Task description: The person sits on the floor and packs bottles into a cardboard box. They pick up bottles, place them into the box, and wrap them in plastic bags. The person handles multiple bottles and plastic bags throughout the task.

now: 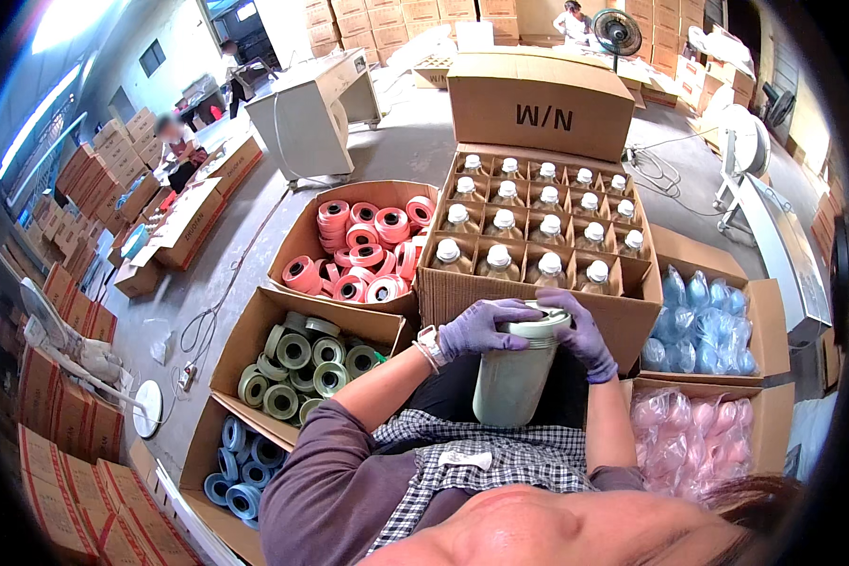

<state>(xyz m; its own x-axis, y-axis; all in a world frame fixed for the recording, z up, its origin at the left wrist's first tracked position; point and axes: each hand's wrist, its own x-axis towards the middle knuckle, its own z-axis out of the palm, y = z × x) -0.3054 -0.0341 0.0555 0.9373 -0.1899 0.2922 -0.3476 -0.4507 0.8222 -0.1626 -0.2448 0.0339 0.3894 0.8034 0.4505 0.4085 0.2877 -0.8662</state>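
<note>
A pale grey-green cylindrical plastic container (513, 389) stands slightly tilted on my lap, with a matching ring-shaped lid (543, 327) at its top. My left hand (482, 327), in a purple glove, grips the lid's rim from the left. On the other side, my right hand (586, 336), gloved alike, curls its fingers over the lid's edge. Something dark shows in the lid's middle, partly covered by the fingers. Just beyond my hands is a divided cardboard carton (538, 296) holding rows of clear bottles with white caps (550, 225).
Cartons of pink lids (364, 256), green lids (296, 351) and blue lids (244, 499) stand to the left. At right are cartons of bagged blue parts (704, 318) and bagged pink parts (693, 431). A cable (209, 318) crosses the floor. Several people are farther back.
</note>
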